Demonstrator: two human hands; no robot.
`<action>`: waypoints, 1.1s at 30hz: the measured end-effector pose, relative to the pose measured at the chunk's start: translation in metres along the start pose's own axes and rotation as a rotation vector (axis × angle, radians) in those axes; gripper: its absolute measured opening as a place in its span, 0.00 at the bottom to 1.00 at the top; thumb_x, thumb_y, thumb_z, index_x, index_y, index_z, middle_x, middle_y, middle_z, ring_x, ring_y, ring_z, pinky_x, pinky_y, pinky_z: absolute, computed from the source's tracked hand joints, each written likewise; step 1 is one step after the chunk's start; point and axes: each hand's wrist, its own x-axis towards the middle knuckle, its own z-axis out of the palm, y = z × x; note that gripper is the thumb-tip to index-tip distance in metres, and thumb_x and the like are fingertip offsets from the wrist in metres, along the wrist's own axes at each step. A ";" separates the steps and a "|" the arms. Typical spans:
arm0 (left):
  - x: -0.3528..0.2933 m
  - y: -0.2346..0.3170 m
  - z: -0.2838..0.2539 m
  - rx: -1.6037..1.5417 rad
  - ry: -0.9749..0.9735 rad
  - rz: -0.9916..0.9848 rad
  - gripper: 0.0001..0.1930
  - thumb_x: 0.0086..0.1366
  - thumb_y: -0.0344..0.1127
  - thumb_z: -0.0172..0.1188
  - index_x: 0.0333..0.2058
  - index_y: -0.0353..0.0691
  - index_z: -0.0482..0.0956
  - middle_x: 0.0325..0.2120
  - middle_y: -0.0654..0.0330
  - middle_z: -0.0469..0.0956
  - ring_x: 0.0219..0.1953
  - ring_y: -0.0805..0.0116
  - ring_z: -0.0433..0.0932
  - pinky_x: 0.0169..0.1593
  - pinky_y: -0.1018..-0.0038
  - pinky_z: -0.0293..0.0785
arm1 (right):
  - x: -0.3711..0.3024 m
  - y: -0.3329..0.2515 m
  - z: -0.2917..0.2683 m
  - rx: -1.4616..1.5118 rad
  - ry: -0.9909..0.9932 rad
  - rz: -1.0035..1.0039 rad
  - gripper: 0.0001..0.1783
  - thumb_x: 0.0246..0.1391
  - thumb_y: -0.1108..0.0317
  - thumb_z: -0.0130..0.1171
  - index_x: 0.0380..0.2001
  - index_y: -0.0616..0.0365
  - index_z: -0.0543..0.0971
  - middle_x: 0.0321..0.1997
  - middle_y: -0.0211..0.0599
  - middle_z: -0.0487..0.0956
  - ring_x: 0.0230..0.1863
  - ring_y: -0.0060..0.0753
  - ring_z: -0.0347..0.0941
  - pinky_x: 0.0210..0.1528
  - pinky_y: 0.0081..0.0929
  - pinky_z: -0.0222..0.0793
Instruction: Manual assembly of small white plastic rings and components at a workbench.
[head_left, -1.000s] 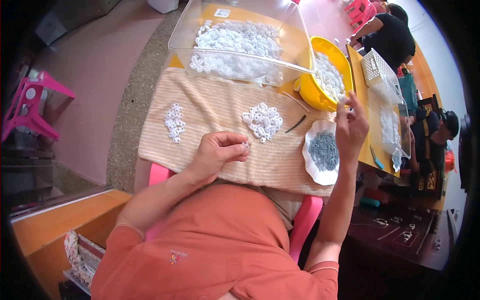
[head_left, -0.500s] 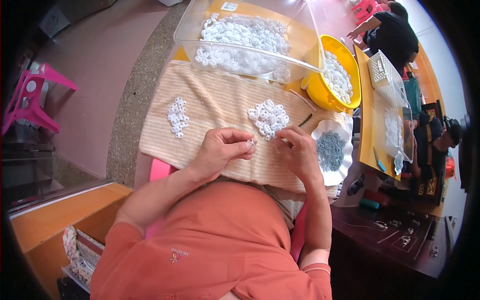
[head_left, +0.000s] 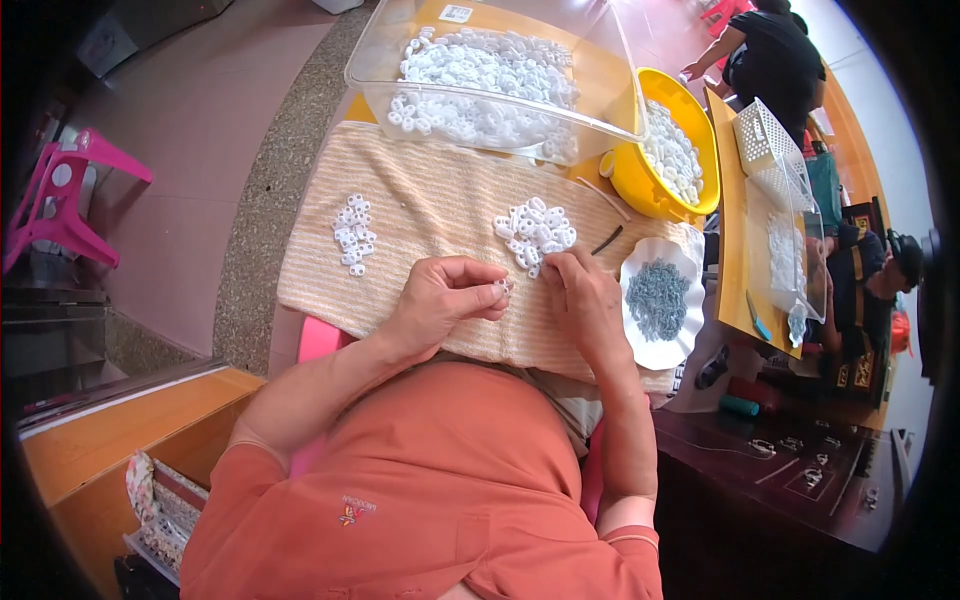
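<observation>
Between thumb and forefinger, my left hand (head_left: 440, 303) pinches a small white plastic piece (head_left: 503, 286) above a striped towel (head_left: 420, 190). My right hand (head_left: 587, 305) has its fingertips closed together at the near edge of a pile of white oval plastic rings (head_left: 536, 228). Whether a ring is in those fingertips is hidden. Farther left on the towel lies a smaller cluster of white pieces (head_left: 354, 235). Right of my right hand stands a white scalloped dish (head_left: 684, 345) full of small grey metal parts (head_left: 658, 298).
A clear plastic bin (head_left: 490, 90) of white rings stands at the far side, beside a yellow tub (head_left: 640, 195) holding more. A dark strip (head_left: 607, 240) lies near the dish. Pink stool (head_left: 75, 205) at left; people (head_left: 775, 65) and another table (head_left: 735, 220) at right.
My right hand has moved slightly left, its fingertips coming closer together at the pile's near edge. My left hand keeps its pinch in place. The person in black has shifted.
</observation>
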 end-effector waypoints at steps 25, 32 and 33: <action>0.000 -0.001 0.001 0.030 -0.015 0.002 0.09 0.60 0.25 0.60 0.39 0.30 0.78 0.32 0.56 0.80 0.33 0.70 0.81 0.39 0.75 0.81 | 0.002 -0.001 -0.006 0.033 -0.048 -0.010 0.06 0.52 0.72 0.58 0.34 0.62 0.77 0.32 0.44 0.75 0.31 0.50 0.74 0.34 0.39 0.70; 0.000 -0.001 0.002 0.038 -0.012 0.002 0.08 0.60 0.24 0.61 0.39 0.30 0.78 0.32 0.56 0.80 0.33 0.70 0.80 0.39 0.75 0.81 | 0.001 0.002 -0.004 -0.062 -0.074 -0.057 0.05 0.54 0.72 0.55 0.34 0.60 0.75 0.32 0.43 0.74 0.29 0.50 0.74 0.31 0.40 0.69; 0.000 -0.001 0.002 0.037 -0.010 0.002 0.08 0.60 0.24 0.61 0.39 0.30 0.78 0.32 0.56 0.80 0.33 0.70 0.80 0.39 0.75 0.81 | 0.000 0.002 -0.004 -0.062 -0.074 -0.058 0.05 0.54 0.72 0.55 0.34 0.60 0.75 0.32 0.43 0.74 0.29 0.50 0.74 0.31 0.40 0.69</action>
